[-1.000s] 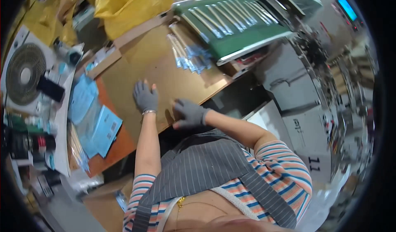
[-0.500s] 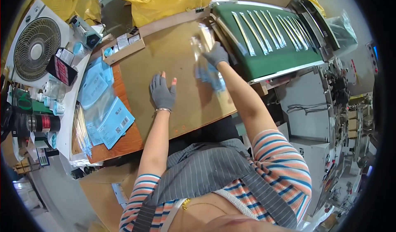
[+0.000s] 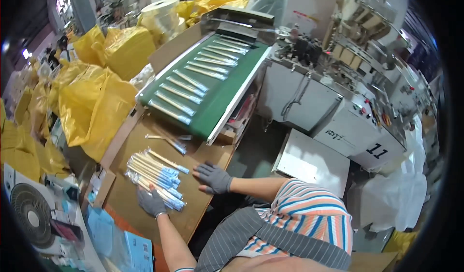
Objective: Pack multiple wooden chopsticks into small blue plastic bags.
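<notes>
A pile of slim, clear-wrapped packets of pale wooden sticks with blue ends (image 3: 152, 170) lies on the brown board (image 3: 195, 214). My left hand (image 3: 152, 202), in a grey glove with bare thumb tip, rests against the pile's near left edge, fingers apart. To the right of the pile, my right hand (image 3: 213, 178) is spread open in its grey glove, its fingertips pointing at the packets without holding any. Beyond the pile, a couple of loose packets (image 3: 174, 144) lie by the foot of the green conveyor belt (image 3: 220, 95), which carries several more packets in a row.
Yellow bags (image 3: 92, 110) crowd the far left. A fan (image 3: 31, 214) and blue printed pouches (image 3: 137, 250) are at the near left, beside a small cardboard box (image 3: 102, 189). Grey machine cabinets (image 3: 302, 95) and a white panel (image 3: 311, 163) stand to the right.
The view has swung to the right. My left hand has come to the pile's edge. My right hand, earlier at blurred packets, is now flat and apart from them.
</notes>
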{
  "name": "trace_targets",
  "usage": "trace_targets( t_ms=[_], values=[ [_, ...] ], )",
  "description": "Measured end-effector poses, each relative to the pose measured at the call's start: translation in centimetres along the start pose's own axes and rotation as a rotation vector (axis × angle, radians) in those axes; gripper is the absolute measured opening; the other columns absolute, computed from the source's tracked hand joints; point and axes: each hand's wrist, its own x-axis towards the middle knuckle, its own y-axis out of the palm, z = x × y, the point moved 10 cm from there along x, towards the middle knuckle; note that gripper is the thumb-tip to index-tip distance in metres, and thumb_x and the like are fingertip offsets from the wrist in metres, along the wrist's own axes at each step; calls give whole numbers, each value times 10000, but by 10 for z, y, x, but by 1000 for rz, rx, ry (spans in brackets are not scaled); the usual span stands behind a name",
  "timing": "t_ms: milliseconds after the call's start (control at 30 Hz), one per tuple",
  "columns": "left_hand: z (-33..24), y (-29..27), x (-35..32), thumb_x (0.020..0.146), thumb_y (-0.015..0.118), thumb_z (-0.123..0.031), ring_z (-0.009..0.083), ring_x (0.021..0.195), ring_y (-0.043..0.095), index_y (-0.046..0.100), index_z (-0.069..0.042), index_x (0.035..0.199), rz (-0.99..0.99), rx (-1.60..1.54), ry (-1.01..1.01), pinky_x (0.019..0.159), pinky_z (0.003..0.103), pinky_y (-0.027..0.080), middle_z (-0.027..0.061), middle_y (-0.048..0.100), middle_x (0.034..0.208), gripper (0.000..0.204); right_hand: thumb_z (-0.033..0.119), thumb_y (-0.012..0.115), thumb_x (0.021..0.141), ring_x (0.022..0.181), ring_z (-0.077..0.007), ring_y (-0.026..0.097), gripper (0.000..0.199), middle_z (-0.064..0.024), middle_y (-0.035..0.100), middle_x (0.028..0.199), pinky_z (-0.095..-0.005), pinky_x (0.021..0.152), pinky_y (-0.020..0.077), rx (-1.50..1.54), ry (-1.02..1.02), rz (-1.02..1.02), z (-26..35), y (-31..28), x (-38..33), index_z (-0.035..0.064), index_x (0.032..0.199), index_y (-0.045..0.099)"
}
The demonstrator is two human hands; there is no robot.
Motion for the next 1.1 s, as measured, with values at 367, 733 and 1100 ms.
trace_targets(
  t_ms=[367, 733, 1100],
  values=[
    [-6, 7, 10, 915, 468, -433, 378, 1157, 482, 501, 70, 1222, -32, -4, 60, 1000, 432, 353, 253, 518, 1244, 590, 404, 525, 842, 1257, -358, 392, 586, -205, 437, 1335, -501, 1057, 276, -51, 4, -56, 1, -9, 7, 16, 1276, 454],
    [-7, 6, 6, 907, 486, -431, 382, 1145, 493, 500, 62, 1223, -63, 3, 93, 990, 433, 364, 260, 524, 1231, 586, 395, 541, 819, 1250, -358, 395, 599, -204, 446, 1323, -504, 1050, 280, -73, 8, -53, 4, -10, 4, 20, 1277, 453],
    [-12, 3, 9, 895, 508, -424, 354, 1177, 467, 492, 30, 1246, 11, -13, 64, 1008, 422, 337, 218, 519, 1258, 574, 403, 552, 810, 1255, -361, 385, 596, -205, 448, 1314, -509, 1063, 255, -55, 47, -6, 0, -7, 6, 32, 1268, 464]
  ],
)
